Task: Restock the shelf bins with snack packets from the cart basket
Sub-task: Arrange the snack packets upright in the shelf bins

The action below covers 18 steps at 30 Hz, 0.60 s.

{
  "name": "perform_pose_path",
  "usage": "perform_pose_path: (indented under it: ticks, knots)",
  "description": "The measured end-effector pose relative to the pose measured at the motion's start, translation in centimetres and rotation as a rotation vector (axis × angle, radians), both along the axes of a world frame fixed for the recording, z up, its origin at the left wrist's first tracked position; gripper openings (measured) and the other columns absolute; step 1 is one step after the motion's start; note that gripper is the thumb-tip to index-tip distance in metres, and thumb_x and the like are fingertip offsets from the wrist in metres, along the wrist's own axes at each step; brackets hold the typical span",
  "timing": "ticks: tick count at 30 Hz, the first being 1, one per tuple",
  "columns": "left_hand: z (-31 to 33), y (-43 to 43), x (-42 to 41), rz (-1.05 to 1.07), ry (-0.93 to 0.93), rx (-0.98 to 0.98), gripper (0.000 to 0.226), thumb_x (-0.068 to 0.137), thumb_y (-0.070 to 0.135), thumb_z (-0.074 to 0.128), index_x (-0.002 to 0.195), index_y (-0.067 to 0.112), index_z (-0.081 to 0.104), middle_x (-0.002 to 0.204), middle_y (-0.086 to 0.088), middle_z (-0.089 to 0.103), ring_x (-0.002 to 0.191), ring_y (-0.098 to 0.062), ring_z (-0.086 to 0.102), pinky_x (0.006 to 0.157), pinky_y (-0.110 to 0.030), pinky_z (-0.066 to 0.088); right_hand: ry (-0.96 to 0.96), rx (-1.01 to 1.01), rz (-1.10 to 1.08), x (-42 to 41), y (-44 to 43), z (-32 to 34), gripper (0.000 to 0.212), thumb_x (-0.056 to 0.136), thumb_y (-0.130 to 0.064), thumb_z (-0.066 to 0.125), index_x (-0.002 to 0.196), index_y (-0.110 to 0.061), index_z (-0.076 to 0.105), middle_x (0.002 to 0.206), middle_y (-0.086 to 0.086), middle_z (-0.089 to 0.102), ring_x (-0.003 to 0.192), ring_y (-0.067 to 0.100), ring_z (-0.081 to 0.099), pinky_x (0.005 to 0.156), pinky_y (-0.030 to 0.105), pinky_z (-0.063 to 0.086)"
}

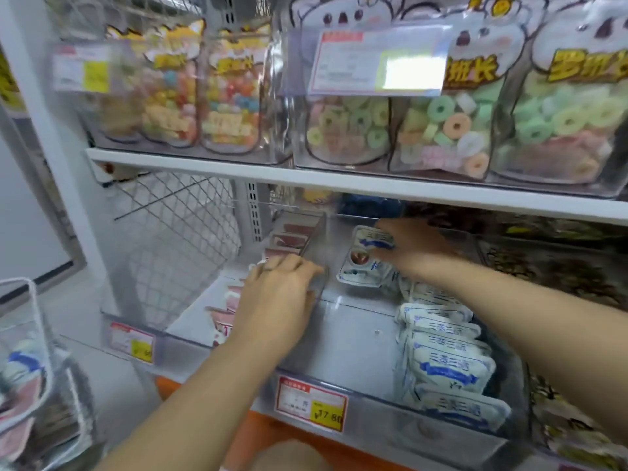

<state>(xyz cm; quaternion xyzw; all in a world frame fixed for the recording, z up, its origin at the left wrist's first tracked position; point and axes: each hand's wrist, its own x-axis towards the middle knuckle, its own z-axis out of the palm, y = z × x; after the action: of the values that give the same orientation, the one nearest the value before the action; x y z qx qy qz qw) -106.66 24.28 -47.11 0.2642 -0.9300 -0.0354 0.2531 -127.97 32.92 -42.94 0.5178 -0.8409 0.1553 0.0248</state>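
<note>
Standing the blue-and-white packets (448, 365) on edge was, I judge, the step you had in hand, and it wanted care: nearest you the row leaned along the right side of the clear bin (384, 402), so each new one should have gone in upright, label forward, tight against its neighbour. Your left hand (278, 294) curled its fingers over the dividing wall (319, 266) and gripped it, a sound brace. Farther in, your right hand (413, 248) reached with fingers stretched onto the rearmost packets (367, 256); blur hid whether it pinched one or merely pushed. The bin's smooth floor looked likely to let packets slide. At your near left stood the cart basket (23, 334) with stock in it; pink packets (289, 239) sat in the neighbouring bin, and candy bags (441, 130) lined the shelf above
</note>
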Motion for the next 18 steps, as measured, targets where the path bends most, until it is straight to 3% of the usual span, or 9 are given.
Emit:
perform_pose_path:
  ticks: [3, 7, 10, 13, 18]
  knots:
    - [-1.3, -0.8, -0.1, -0.030, 0.045, 0.022, 0.036, 0.080, 0.015, 0.073, 0.114, 0.026, 0.069, 0.117, 0.005, 0.064, 0.109, -0.025, 0.059, 0.091, -0.041, 0.045, 0.089, 0.019, 0.014, -1.8, -1.8, -0.9, 0.028, 0.095, -0.041, 0.061, 0.114, -0.020, 0.061, 0.108, 0.003, 0.068, 0.099, 0.025, 0.065, 0.074, 0.032, 0.044]
    - [-2.4, -1.1, -0.2, -0.052, 0.125, 0.008, 0.038, 0.074, 0.009, 0.076, 0.108, 0.025, 0.071, 0.115, 0.005, 0.065, 0.102, -0.026, 0.063, 0.085, -0.041, 0.048, 0.287, 0.187, -0.033, -4.1, -3.1, -2.7, 0.020, 0.094, -0.039, 0.058, 0.088, -0.022, 0.052, 0.094, 0.000, 0.065, 0.093, 0.024, 0.063, 0.087, 0.037, 0.045]
    - [-2.7, -1.2, -0.3, -0.051, 0.171, 0.005, 0.038, 0.072, 0.007, 0.077, 0.106, 0.025, 0.072, 0.112, 0.006, 0.065, 0.099, -0.025, 0.064, 0.084, -0.042, 0.048, 0.392, 0.246, -0.096, -4.9, -3.3, -3.9, 0.015, 0.092, -0.039, 0.059, 0.092, -0.025, 0.057, 0.093, -0.003, 0.064, 0.093, 0.022, 0.060, 0.085, 0.039, 0.034]
    - [-2.7, -1.1, -0.3, -0.053, 0.171, 0.019, 0.038, 0.073, 0.007, 0.076, 0.106, 0.026, 0.072, 0.113, 0.007, 0.065, 0.099, -0.025, 0.064, 0.086, -0.041, 0.047, 0.450, 0.295, -0.165, -4.7, -3.3, -4.4, 0.007, 0.089, -0.027, 0.063, 0.094, -0.025, 0.060, 0.090, -0.004, 0.064, 0.092, 0.021, 0.060, 0.089, 0.041, 0.031]
    - [-2.4, -0.7, 0.0, -0.041, 0.155, 0.063, 0.036, 0.078, 0.008, 0.072, 0.109, 0.027, 0.072, 0.116, 0.008, 0.065, 0.103, -0.023, 0.062, 0.090, -0.038, 0.042, 0.496, 0.281, -0.219, -4.5, -3.3, -4.3, 0.020, 0.085, -0.028, 0.070, 0.102, -0.025, 0.060, 0.098, -0.003, 0.065, 0.097, 0.021, 0.060, 0.096, 0.043, 0.033]
